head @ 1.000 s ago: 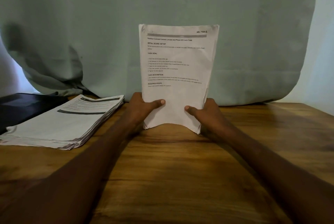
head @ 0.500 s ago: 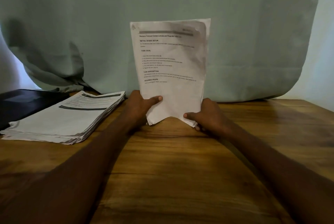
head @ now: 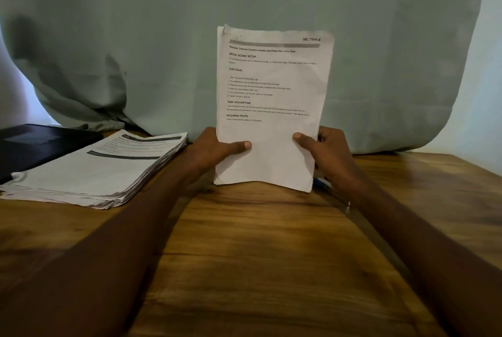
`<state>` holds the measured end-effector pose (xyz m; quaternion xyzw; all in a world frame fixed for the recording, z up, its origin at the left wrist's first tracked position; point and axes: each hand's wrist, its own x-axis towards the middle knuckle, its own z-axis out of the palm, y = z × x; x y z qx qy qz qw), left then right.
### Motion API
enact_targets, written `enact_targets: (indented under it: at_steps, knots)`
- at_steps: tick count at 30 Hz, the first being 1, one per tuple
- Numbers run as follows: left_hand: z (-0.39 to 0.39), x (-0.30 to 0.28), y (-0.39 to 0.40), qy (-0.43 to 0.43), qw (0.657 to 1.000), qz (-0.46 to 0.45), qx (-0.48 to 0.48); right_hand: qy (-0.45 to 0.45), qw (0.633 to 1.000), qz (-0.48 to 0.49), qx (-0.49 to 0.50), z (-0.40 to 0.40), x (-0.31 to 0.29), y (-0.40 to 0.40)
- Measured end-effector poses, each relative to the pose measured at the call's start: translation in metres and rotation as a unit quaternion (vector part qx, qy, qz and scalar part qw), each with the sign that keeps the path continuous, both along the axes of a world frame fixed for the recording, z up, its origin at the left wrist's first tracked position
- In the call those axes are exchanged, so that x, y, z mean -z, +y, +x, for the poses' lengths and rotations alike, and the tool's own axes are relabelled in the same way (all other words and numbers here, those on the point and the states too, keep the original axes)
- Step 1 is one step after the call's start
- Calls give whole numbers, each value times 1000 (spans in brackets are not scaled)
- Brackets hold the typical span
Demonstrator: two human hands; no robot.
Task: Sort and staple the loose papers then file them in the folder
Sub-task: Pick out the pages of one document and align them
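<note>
Thin sheaf of white printed papers is brought back upright, bottom edge set on the brown wooden table after a lifted, tilted moment. Left hand and right hand are clamped on its lower sides. Edges are likely being squared for stapling. Black folder is left unopened at far left.

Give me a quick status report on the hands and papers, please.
Left hand and right hand both grip the upright paper bundle. Loose stack waits left. Nothing in the way.
</note>
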<state>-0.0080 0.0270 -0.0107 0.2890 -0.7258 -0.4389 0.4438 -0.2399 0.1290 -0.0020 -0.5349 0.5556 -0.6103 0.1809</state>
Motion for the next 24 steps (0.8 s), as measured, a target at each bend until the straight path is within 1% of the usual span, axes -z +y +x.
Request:
enact_targets:
  at_steps: [2,4,6,8,10,11,13,14,17,19,20,24]
  knots:
    - [3,-7,-2,9,1000,-1,-19,0,1000,-18,-17,1,-2,2]
    - [7,-18,0,71,997,21,-22,-1,999,-28,-36,2,-2,2]
    - [8,-26,1,136,990,46,-10,20,999,-33,-38,3,0,2]
    - [8,-27,3,164,985,54,2,41,998,-44,-33,4,3,1]
    - [5,-24,4,156,987,27,-23,51,997,-58,-27,7,5,3]
    - [3,-22,5,143,988,-13,-56,56,996,-68,-28,9,5,3]
    - [-2,-24,10,128,979,-101,-118,65,993,-92,-41,15,5,4]
    - [-5,-27,14,135,973,-132,-133,64,991,-107,-47,17,4,5]
    - [-11,-36,23,142,961,-185,-146,41,987,-149,-46,20,1,6]
    - [-12,-35,24,129,960,-200,-146,49,986,-159,-29,20,0,5]
    - [-12,-32,21,118,963,-194,-143,60,987,-147,-20,18,1,3]
    - [-14,-16,12,45,971,-160,-170,110,993,-37,-19,13,7,-1]
